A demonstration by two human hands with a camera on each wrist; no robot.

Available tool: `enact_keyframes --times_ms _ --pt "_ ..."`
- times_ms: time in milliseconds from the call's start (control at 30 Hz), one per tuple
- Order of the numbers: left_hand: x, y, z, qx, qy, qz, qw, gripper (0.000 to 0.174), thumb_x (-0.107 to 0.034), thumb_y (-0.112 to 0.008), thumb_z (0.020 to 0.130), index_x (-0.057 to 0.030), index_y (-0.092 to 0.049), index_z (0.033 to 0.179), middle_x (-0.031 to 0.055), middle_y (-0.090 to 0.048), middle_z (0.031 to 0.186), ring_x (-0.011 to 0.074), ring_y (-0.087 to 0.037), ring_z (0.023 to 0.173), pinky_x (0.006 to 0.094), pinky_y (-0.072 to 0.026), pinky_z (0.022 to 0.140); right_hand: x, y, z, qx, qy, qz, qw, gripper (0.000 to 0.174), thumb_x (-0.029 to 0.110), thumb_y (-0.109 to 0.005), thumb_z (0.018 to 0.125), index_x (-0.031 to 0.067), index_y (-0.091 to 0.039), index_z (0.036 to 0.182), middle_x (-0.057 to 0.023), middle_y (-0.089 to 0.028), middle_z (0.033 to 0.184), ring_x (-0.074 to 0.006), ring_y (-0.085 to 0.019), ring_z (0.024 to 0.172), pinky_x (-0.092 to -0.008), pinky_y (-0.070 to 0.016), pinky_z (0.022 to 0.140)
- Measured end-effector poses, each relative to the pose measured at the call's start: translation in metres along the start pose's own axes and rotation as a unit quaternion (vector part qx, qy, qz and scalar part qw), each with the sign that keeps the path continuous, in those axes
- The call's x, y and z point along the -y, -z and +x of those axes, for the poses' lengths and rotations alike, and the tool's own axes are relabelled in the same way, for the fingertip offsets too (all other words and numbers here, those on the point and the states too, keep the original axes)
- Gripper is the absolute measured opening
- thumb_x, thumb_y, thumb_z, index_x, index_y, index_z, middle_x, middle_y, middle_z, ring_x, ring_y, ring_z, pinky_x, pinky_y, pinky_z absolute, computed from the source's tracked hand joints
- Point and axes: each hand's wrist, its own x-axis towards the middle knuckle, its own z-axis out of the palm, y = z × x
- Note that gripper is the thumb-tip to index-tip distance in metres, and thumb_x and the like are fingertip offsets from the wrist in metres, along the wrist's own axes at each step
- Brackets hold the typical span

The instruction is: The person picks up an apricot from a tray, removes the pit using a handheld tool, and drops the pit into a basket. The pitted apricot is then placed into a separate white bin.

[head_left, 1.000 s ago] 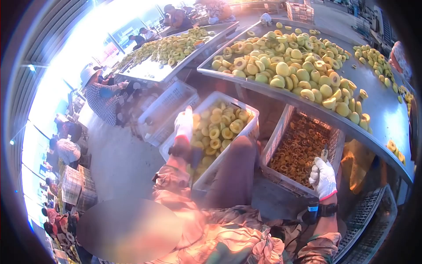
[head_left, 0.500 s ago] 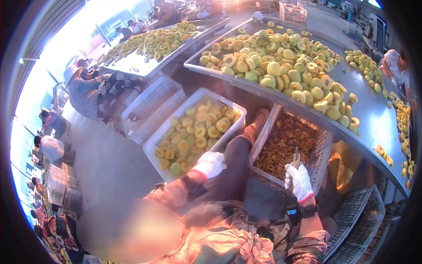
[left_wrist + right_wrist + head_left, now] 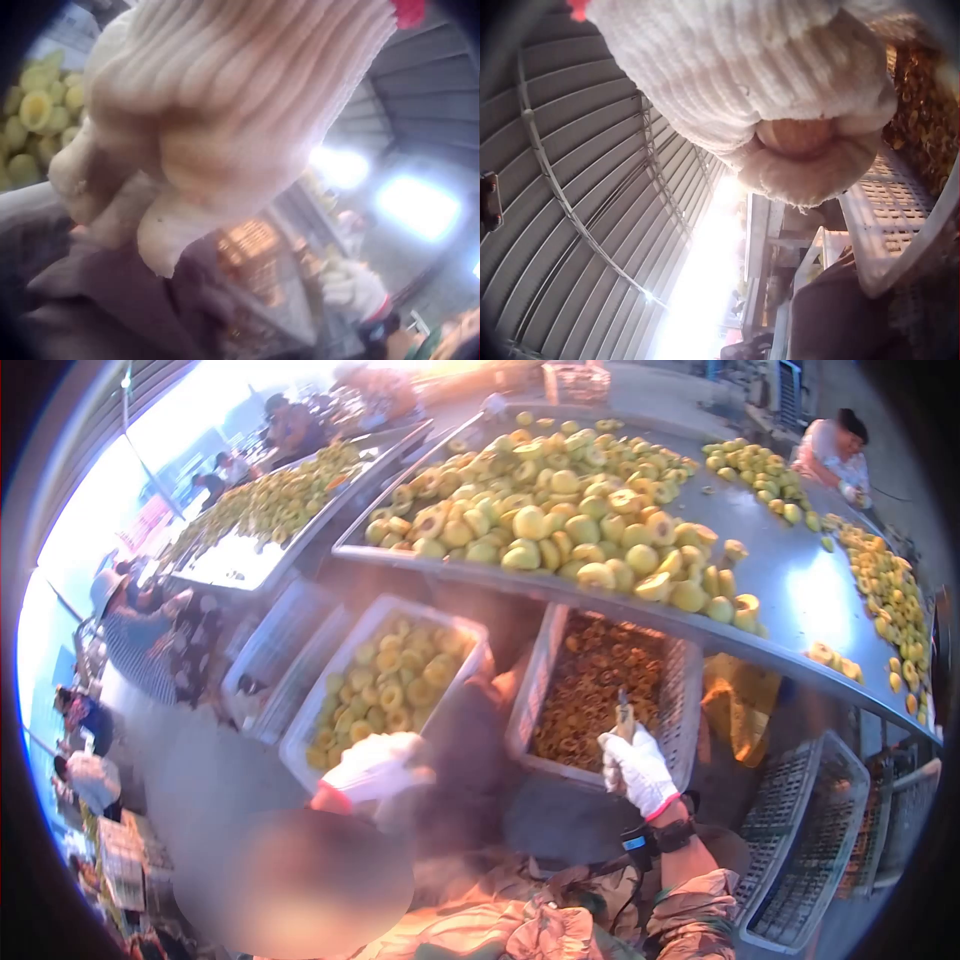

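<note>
My gloved left hand (image 3: 375, 768), blurred in the head view, is over the near end of a white crate (image 3: 470, 628) of yellow-green halved fruit (image 3: 385, 685) that looks like apricots or peaches. In the left wrist view its fingers (image 3: 176, 225) hang loosely bent, with nothing seen between them. My gloved right hand (image 3: 640, 768) grips a small tool (image 3: 625, 712) with a light wooden handle and a dark metal tip, pointing up and away. Below it is a crate (image 3: 683, 710) of brown fruit stones (image 3: 600, 680). In the right wrist view the fingers curl round the handle (image 3: 799, 136).
A metal table (image 3: 780, 585) piled with halved fruit (image 3: 560, 510) runs across in front. Another fruit-laden table (image 3: 240, 565) stands to the left. Grey crates (image 3: 800, 840) lean at the right, near a yellow sack (image 3: 740, 705). People sit at left; one person (image 3: 835, 455) stands far right.
My left hand has come back from over the fruit crate towards my lap. The head view has turned right. My right hand keeps hold of the tool throughout.
</note>
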Motion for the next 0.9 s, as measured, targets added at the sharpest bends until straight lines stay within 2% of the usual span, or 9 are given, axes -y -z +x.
enact_keyframes --times_ms 100,233,367,433,533,633,667,767,900 --pt "-0.029 0.036 0.049 -0.204 -0.12 -0.117 0.965 0.035 -0.034 -0.067 0.088 -0.0099 -0.066 0.113 0.0145 -0.068 0.108 0.0327 -0.064 0.102 0.0416 -0.0505 0.088 0.021 -0.001 -0.01 0.0 0.07 0.091 0.993 0.015 0.015 -0.063 0.092 0.0104 -0.049 0.097 0.0001 -0.049 0.064 -0.0115 -0.048 0.046 -0.028 -0.0419 0.041" --pt "-0.119 0.071 0.144 -0.238 -0.231 -0.227 0.916 0.032 -0.031 -0.062 0.092 -0.0076 -0.065 0.113 0.0153 -0.069 0.107 0.0313 -0.066 0.1 0.0376 -0.0505 0.088 0.046 0.003 -0.021 -0.045 0.148 0.127 0.98 0.014 0.015 -0.061 0.093 0.0099 -0.049 0.097 -0.0001 -0.048 0.063 -0.0116 -0.047 0.046 -0.027 -0.0402 0.041" --pt "-0.2 0.075 0.24 -0.242 -0.225 -0.145 0.933 0.036 -0.032 -0.061 0.087 -0.0093 -0.063 0.115 0.0171 -0.068 0.106 0.0354 -0.064 0.103 0.0429 -0.0479 0.093 0.057 0.016 -0.029 -0.086 0.178 0.089 0.976 0.014 0.015 -0.06 0.093 0.0074 -0.049 0.097 -0.002 -0.05 0.06 -0.0123 -0.048 0.045 -0.0268 -0.0383 0.041" --pt "-0.215 0.069 0.278 -0.299 -0.284 -0.007 0.911 0.039 -0.032 -0.063 0.083 -0.0092 -0.062 0.114 0.0185 -0.068 0.103 0.0362 -0.064 0.102 0.0437 -0.0478 0.093 0.061 0.024 -0.031 -0.104 0.175 0.073 0.976 0.014 0.014 -0.06 0.092 0.0065 -0.049 0.097 -0.0016 -0.049 0.058 -0.0113 -0.047 0.045 -0.0259 -0.037 0.042" --pt "-0.227 0.077 0.306 -0.171 -0.229 0.123 0.95 0.05 -0.036 -0.067 0.08 -0.0114 -0.054 0.121 0.0185 -0.069 0.103 0.0328 -0.066 0.099 0.0426 -0.0513 0.085 0.066 0.033 -0.031 -0.13 0.165 0.073 0.975 0.007 0.014 -0.053 0.096 0.0092 -0.049 0.099 -0.0015 -0.048 0.062 -0.0116 -0.045 0.043 -0.0262 -0.0363 0.04" --pt "-0.232 0.098 0.31 -0.029 -0.197 0.049 0.979 0.053 -0.034 -0.072 0.074 -0.0085 -0.051 0.117 0.0217 -0.067 0.104 0.0352 -0.065 0.099 0.046 -0.0511 0.084 0.057 0.046 -0.029 -0.154 0.152 0.089 0.972 0.008 0.014 -0.053 0.096 0.0097 -0.049 0.102 -0.0011 -0.048 0.063 -0.0117 -0.045 0.043 -0.026 -0.0364 0.041" --pt "-0.233 0.102 0.303 0.003 -0.185 0.028 0.982 0.056 -0.031 -0.073 0.073 -0.0074 -0.049 0.118 0.0225 -0.066 0.102 0.0338 -0.067 0.096 0.0435 -0.0539 0.074 0.056 0.046 -0.029 -0.156 0.152 0.088 0.972 0.008 0.014 -0.053 0.096 0.0099 -0.049 0.102 -0.0012 -0.048 0.063 -0.0118 -0.045 0.043 -0.0261 -0.0366 0.041" --pt "-0.22 0.094 0.309 -0.075 -0.27 0.097 0.955 0.054 -0.032 -0.072 0.074 -0.0077 -0.049 0.116 0.0213 -0.066 0.1 0.031 -0.068 0.093 0.0401 -0.0541 0.07 0.058 0.04 -0.027 -0.145 0.155 0.11 0.971 0.01 0.012 -0.054 0.094 0.0099 -0.05 0.103 0.0001 -0.049 0.066 -0.0102 -0.045 0.047 -0.0251 -0.0368 0.043" --pt "-0.217 0.093 0.303 -0.077 -0.231 -0.05 0.969 0.056 -0.03 -0.073 0.072 -0.0067 -0.054 0.119 0.0195 -0.066 0.103 0.033 -0.066 0.091 0.041 -0.0525 0.079 0.053 0.035 -0.019 -0.125 0.189 0.136 0.965 0.016 0.01 -0.058 0.092 0.0086 -0.053 0.107 0.0024 -0.049 0.073 -0.0069 -0.046 0.053 -0.0231 -0.0366 0.046"
